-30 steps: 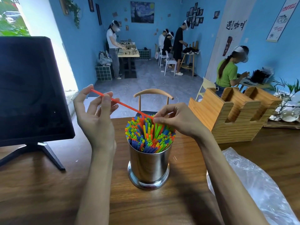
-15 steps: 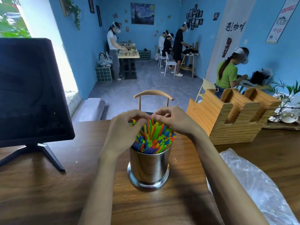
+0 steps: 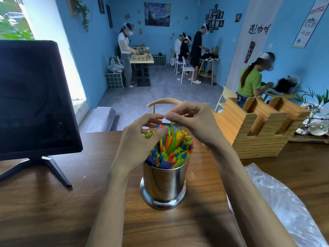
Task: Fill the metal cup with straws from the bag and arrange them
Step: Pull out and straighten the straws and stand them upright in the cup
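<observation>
Straws (image 3: 169,148) like these we judge light, thin and springy — easy to kink if squeezed mid-length, so we would take each near its top end with a fingertip pinch and slide it straight down. They fill the cup (image 3: 164,184) in a dense, fanned bundle of blue, green, orange, yellow and red, tops uneven, one green straw (image 3: 172,128) standing taller than the rest. The cup is polished steel with a flared foot, and stands on the wooden table (image 3: 53,211) near us, centre. Our right hand (image 3: 194,122) pinches the top of that tall green straw between thumb and fingers. Our left hand (image 3: 140,139) curves loosely over the bundle's left side, thumb resting on the tops, gripping nothing. The bag (image 3: 284,211) — clear, crumpled plastic — lies at near right.
</observation>
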Motion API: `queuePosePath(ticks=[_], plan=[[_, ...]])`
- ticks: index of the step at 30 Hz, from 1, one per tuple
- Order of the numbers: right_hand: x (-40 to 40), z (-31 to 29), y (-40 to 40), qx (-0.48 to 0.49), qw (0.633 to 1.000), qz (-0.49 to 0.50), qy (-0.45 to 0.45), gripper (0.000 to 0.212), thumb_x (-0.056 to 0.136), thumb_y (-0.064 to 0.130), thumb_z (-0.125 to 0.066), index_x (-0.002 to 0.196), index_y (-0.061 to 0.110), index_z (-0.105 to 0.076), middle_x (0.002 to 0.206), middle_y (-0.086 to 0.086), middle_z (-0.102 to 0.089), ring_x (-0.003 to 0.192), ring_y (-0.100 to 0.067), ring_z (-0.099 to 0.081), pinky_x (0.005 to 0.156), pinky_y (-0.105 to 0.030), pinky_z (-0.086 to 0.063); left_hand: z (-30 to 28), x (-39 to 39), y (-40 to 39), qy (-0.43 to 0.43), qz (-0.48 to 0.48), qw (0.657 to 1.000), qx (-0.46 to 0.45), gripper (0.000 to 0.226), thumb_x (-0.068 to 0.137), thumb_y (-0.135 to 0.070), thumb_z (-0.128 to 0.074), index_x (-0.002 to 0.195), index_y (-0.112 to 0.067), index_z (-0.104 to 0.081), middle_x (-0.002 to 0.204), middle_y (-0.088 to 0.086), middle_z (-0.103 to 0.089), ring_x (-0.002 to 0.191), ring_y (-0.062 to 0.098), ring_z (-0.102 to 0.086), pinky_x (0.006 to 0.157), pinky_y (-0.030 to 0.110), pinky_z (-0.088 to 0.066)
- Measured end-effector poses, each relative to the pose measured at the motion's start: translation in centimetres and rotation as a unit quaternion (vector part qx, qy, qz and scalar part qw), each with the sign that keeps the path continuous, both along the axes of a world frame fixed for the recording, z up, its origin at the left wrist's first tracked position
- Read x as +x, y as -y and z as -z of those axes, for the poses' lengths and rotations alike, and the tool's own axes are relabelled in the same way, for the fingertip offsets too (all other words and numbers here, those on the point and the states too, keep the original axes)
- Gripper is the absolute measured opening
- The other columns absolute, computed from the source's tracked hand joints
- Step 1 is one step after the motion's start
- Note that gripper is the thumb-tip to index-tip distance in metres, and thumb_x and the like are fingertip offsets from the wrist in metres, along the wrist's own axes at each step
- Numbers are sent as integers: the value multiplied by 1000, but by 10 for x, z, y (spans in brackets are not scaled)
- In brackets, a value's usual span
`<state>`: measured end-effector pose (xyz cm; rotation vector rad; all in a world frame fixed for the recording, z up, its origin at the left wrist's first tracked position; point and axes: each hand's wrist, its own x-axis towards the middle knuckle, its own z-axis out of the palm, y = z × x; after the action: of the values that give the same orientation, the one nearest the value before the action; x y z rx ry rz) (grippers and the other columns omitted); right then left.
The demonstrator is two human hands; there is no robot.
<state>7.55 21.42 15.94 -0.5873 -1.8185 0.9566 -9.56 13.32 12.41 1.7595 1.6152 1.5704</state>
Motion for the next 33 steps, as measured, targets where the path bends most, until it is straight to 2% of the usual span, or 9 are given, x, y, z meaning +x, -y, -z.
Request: queuePosePath(ticks=[2,4,7,11,17,23,27,30,33], plan=[[-5,-2,8,5,999,-38,-24,7,85,11,-80,88,5,-78,95,-18,-74,94,-31,-73,79,-44,-60,-2,3,1,7,11,1000,8,19,87,-41,-76,106,-40,-71,103,-20,-74,103,5,-68,93,35,-54],[-9,-7,18,1,996,-65,-54,7,89,5,-74,91,-1,-75,90,-27,-72,96,-42,-71,73,-39,-58,-2,5,1,-1,22,1000,-7,11,88,-47,-74,97,-43,-72,98,-22,-74,100,5,-68,93,38,-54],[-8,-19,31,9,992,-68,-109,5,92,3,-70,92,7,-74,83,-15,-73,77,-25,-70,68,-32,-55,0,5,0,-14,23,999,-27,4,91,-46,-70,89,-46,-73,93,-25,-73,97,2,-68,92,35,-54],[0,-35,32,-11,977,-53,-207,12,95,6,-64,93,13,-74,90,2,-76,80,-18,-70,69,-26,-53,1,0,-1,-10,60,997,-43,9,95,-36,-68,101,-42,-72,99,-22,-74,101,1,-68,95,30,-53],[8,-38,29,-93,940,-69,-320,26,102,7,-52,96,15,-76,87,2,-73,83,-16,-71,70,-23,-55,5,0,-6,4,24,1000,-16,19,101,-28,-59,117,-35,-69,111,-17,-65,107,-2,-62,92,19,-50],[9,-24,17,-184,913,-73,-356,25,103,9,-50,98,11,-74,89,-1,-74,86,-19,-75,75,-23,-60,3,-5,-9,137,-33,987,75,21,101,-18,-61,95,-35,-72,89,-19,-72,83,2,-65,76,30,-56],[14,-2,0,-223,947,-48,-225,19,100,6,-56,102,7,-75,95,-4,-76,84,-17,-73,80,-24,-60,-2,-12,-5,291,-116,935,166,8,98,-16,-66,103,-21,-70,79,-10,-69,73,8,-63,69,22,-52],[20,13,-8,-155,986,-58,-18,16,92,2,-68,100,12,-77,93,0,-78,87,-11,-73,79,-20,-56,-4,-14,0,361,-135,894,229,25,96,-15,-68,119,-21,-59,83,-1,-69,74,16,-67,77,30,-55],[18,19,-10,-111,985,-70,116,18,84,2,-78,95,16,-79,91,0,-79,90,-7,-72,83,-21,-56,-9,-8,3,365,-130,885,259,40,97,-12,-68,132,-19,-49,94,9,-66,78,21,-70,81,33,-55]])
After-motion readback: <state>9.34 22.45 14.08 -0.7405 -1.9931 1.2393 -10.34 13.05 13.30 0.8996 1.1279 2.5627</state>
